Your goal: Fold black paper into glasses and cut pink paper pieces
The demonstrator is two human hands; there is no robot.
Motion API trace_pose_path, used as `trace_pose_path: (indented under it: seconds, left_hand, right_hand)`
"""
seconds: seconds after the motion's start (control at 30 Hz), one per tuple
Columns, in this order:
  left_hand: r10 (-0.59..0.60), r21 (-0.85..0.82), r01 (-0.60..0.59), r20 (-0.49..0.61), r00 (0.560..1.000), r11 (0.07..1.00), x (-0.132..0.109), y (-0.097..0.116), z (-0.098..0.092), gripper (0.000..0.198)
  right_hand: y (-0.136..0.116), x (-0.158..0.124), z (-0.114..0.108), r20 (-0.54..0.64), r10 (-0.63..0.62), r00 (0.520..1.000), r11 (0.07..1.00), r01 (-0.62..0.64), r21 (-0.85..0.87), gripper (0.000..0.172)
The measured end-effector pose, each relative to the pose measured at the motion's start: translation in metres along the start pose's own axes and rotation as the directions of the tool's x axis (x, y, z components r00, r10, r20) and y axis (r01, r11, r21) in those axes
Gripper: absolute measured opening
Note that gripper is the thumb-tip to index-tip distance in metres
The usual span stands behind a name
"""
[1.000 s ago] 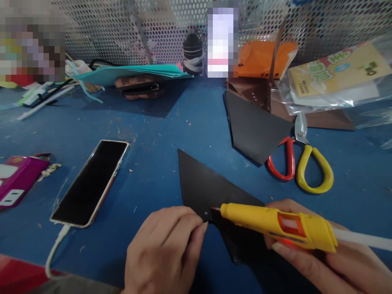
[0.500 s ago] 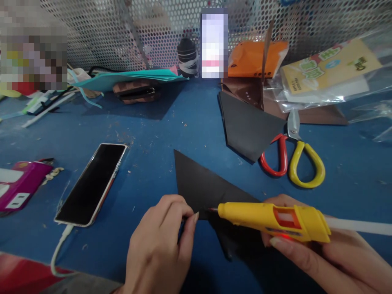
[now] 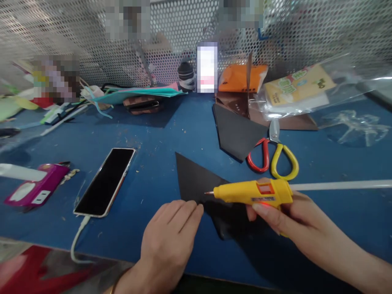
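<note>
A black paper triangle (image 3: 196, 183) lies on the blue table (image 3: 165, 134) in front of me. My left hand (image 3: 171, 241) rests on the table with its fingers stretched flat, fingertips pressing the near edge of the paper. My right hand (image 3: 288, 216) is wrapped round a yellow glue gun (image 3: 254, 192) with a white glue stick (image 3: 339, 185) sticking out the back. The gun's nozzle points left and hovers just above the black paper, close to my left fingertips.
A phone (image 3: 105, 181) on a white cable lies to the left, a magenta box (image 3: 36, 190) beyond it. Red-and-yellow scissors (image 3: 274, 157) and a second black paper piece (image 3: 235, 132) lie behind the gun. Teal paper, an orange pack and plastic bags line the mesh wall.
The view has pulled back and tilted up. My left hand went from a pinch on the paper's edge to flat fingers. The glue gun lifted slightly and stayed pointed at the same spot.
</note>
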State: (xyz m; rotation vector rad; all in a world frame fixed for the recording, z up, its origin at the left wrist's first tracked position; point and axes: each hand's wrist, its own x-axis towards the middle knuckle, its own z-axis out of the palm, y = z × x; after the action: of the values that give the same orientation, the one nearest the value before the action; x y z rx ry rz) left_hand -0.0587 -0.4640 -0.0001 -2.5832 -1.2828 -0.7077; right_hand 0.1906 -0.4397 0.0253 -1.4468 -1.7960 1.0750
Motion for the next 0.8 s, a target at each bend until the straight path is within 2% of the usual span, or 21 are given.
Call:
trace_pose_path:
  seconds: [0.13, 0.3, 0.4, 0.5, 0.6, 0.7, 0.8]
  left_hand:
    - [0.068, 0.124, -0.074, 0.052, 0.996, 0.99, -0.007, 0.009, -0.002, 0.032]
    - [0.085, 0.22, -0.115, 0.14, 0.987, 0.969, -0.011, 0.024, -0.003, 0.039]
    - [0.062, 0.188, -0.08, 0.097, 0.993, 0.979, -0.012, 0.029, -0.002, 0.039]
    - [0.033, 0.165, -0.039, 0.039, 0.999, 0.986, -0.012, 0.031, -0.002, 0.039]
    - [0.033, 0.181, -0.037, 0.024, 0.999, 0.983, -0.015, 0.029, -0.001, 0.04]
    - [0.066, 0.211, -0.072, 0.034, 0.997, 0.975, -0.02, 0.024, 0.002, 0.042]
    - [0.114, 0.234, -0.123, 0.051, 0.992, 0.965, -0.025, 0.017, 0.006, 0.046]
  right_hand:
    - [-0.002, -0.006, -0.006, -0.032, 0.04, 0.999, 0.995, -0.037, 0.095, 0.041]
    - [0.006, -0.024, -0.013, -0.196, 0.171, 0.966, 0.965, -0.124, 0.232, 0.04]
    - [0.013, -0.035, -0.024, -0.367, 0.279, 0.887, 0.911, -0.123, 0.395, 0.035]
    - [0.017, -0.04, -0.038, -0.53, 0.368, 0.764, 0.837, -0.023, 0.547, 0.024]
    - [0.02, -0.04, -0.052, -0.579, 0.475, 0.663, 0.729, 0.072, 0.681, 0.018]
    - [0.025, -0.039, -0.063, -0.552, 0.548, 0.628, 0.638, 0.112, 0.761, 0.019]
    - [0.028, -0.039, -0.072, -0.556, 0.543, 0.629, 0.637, 0.124, 0.761, 0.018]
